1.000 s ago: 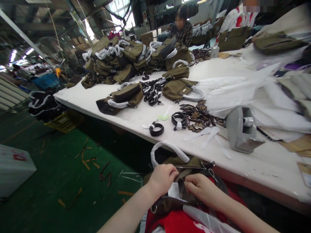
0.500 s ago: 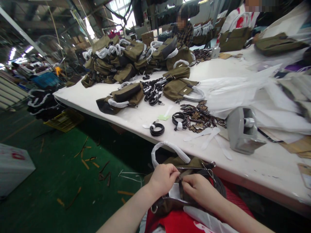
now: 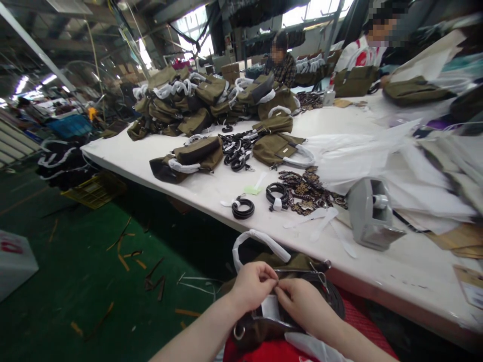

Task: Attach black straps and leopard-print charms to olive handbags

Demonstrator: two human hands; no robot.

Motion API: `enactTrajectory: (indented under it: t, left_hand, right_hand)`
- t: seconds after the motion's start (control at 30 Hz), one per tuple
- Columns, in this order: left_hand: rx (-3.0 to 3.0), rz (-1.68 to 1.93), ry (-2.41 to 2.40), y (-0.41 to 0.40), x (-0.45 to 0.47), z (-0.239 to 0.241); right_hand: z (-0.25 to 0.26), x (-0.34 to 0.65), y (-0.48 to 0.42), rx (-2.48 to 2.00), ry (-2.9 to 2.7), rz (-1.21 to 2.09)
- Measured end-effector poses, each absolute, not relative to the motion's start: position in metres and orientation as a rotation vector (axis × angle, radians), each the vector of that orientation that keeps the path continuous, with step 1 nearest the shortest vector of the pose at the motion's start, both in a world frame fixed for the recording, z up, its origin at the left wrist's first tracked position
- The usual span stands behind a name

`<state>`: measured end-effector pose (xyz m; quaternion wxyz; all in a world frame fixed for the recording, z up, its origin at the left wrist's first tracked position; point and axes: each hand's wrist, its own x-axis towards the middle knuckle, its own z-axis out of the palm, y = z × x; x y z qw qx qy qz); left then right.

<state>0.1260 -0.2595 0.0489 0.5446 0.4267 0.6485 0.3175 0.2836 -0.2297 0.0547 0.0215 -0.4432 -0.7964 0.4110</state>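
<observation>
An olive handbag with an open zipper lies on my lap at the table's front edge. One of its handles is wrapped in white and arches up behind my hands. My left hand and my right hand meet over the bag's opening, fingertips pinched together. Whatever they hold is too small or too hidden to name. Just below them a white label shows inside the bag. A metal clasp hangs at its right end, beside a dark coil.
On the white table lie coiled black straps, a pile of patterned tags and a grey tape dispenser. Olive bags are heaped at the back. Two people sit across the table. Scraps litter the green floor.
My hands have drawn closer together, the right fingertips now meeting the left ones. The thin thing seen between them before is now hidden. The view has tilted slightly upward.
</observation>
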Motion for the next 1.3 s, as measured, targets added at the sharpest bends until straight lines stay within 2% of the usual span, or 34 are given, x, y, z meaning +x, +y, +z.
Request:
enactTrajectory:
  t: [0.6, 0.83, 0.9, 1.0, 1.07, 1.13, 1.3]
  left_hand:
    - [1.133, 0.682, 1.505, -0.264, 0.131, 0.042]
    - [1.318, 0.641, 1.452, -0.262, 0.125, 0.053]
    - [1.359, 0.737, 1.448, -0.261, 0.124, 0.059]
    - [1.250, 0.876, 1.324, -0.261, 0.124, 0.068]
    - [1.056, 0.845, 1.212, -0.262, 0.124, 0.071]
    - [0.902, 0.783, 1.141, -0.262, 0.125, 0.072]
    - [0.771, 0.791, 1.216, -0.260, 0.127, 0.065]
  right_hand:
    - [0.054, 0.295, -0.227, -1.401, -2.308, 1.344]
    - [0.059, 0.296, -0.223, -1.279, -2.243, 1.156]
    - [0.061, 0.302, -0.220, -1.281, -2.100, 1.320]
    - [0.065, 0.314, -0.216, -1.186, -1.684, 1.858]
    - [0.068, 0.321, -0.215, -1.046, -1.415, 2.111]
    - [0.069, 0.326, -0.217, -0.998, -1.294, 2.151]
    - [0.064, 0.327, -0.224, -1.205, -1.470, 1.898]
